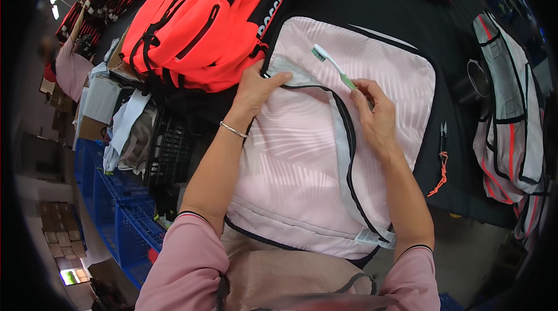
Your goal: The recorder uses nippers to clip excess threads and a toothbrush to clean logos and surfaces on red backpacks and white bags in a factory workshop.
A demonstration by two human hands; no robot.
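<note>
A pale pink patterned fabric bag with black edging lies in front of me, its long dark zipper seam partly open along grey lining. With my left hand I grip the bag's upper left edge, thumb on top near the seam; the other fingers are partly hidden. In my right hand is a toothbrush, green and white, held by its handle above the bag. Its bristles point up and left, apart from the fabric.
Red backpacks are piled at the far left. On the right, thread snips with an orange cord lie on the black tabletop, near a metal cup and grey bag pieces. Blue crates stand at left; another person is beyond.
</note>
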